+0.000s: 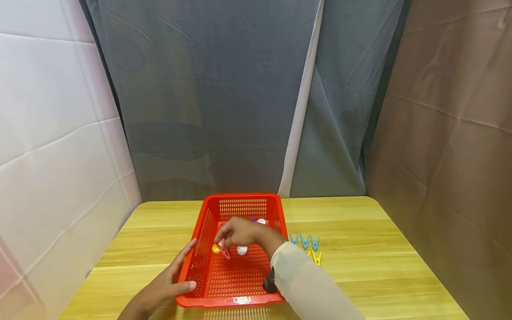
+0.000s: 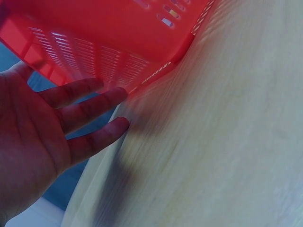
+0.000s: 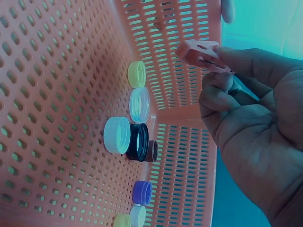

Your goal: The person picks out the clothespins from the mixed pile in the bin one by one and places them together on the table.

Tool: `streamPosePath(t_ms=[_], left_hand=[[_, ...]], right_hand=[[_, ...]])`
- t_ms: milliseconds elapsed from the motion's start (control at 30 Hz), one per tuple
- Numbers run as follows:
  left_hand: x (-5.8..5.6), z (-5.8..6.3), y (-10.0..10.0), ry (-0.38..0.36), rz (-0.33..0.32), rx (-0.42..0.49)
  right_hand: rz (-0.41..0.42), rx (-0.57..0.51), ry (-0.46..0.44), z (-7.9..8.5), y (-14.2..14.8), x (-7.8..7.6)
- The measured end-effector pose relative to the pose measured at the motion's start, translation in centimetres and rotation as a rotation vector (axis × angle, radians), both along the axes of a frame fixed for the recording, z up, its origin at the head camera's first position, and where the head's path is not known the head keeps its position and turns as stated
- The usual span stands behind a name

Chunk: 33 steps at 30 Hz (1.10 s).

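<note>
My right hand [image 1: 242, 232] is inside the red plastic basket [image 1: 232, 302], above its floor. Its thumb and fingertips pinch a red clothespin [image 1: 224, 252], which also shows tilted in the right wrist view [image 3: 201, 54]. Below lie several bottle caps: a yellow one [image 1: 216, 249], white ones [image 3: 116, 135], a black one [image 3: 137, 142] and a purple one [image 3: 142, 192]. My left hand [image 1: 166, 284] is at the basket's left side, thumb over the rim and the other fingers along the outside. In the left wrist view those fingers [image 2: 90, 111] are straight and spread.
Right of the basket, blue clothespins [image 1: 304, 242] stand in a row on the wooden table [image 1: 372, 266], with yellow clothespins [image 1: 316, 258] in front of them. Grey curtain [image 1: 224, 111] hangs behind the table, and cloth walls rise on both sides.
</note>
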<state>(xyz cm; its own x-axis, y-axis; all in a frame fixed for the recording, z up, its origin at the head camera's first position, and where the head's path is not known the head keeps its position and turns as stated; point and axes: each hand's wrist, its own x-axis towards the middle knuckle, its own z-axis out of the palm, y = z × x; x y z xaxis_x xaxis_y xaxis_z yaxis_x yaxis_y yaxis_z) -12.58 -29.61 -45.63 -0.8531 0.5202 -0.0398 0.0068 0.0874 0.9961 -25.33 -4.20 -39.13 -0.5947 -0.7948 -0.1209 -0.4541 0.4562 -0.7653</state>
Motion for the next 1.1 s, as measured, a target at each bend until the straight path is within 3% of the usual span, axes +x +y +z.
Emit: streamPosePath(t_ms=[200,500,733,1000,1100], left_hand=[[0.06,0.12,0.07,-0.003,0.008,-0.011],[0.09,0.12,0.02,0.002,0.004,-0.007],[-0.03,0.02,0.07,-0.006,0.016,-0.006],[0.01,0.12,0.14,-0.018,0.017,-0.018],[-0.01,0.15,0.14,-0.012,0.011,-0.012]], right_hand=[[0.019,0.002,-0.02,0.25,0.22,0.12],[0.016,-0.037,-0.149,0.2,0.3,0.07],[0.012,-0.065,-0.19,0.51,0.27,-0.02],[-0.052,-0.041,-0.079,0.48,0.22,0.09],[-0.052,-0.033,-0.077,0.4,0.25,0.08]])
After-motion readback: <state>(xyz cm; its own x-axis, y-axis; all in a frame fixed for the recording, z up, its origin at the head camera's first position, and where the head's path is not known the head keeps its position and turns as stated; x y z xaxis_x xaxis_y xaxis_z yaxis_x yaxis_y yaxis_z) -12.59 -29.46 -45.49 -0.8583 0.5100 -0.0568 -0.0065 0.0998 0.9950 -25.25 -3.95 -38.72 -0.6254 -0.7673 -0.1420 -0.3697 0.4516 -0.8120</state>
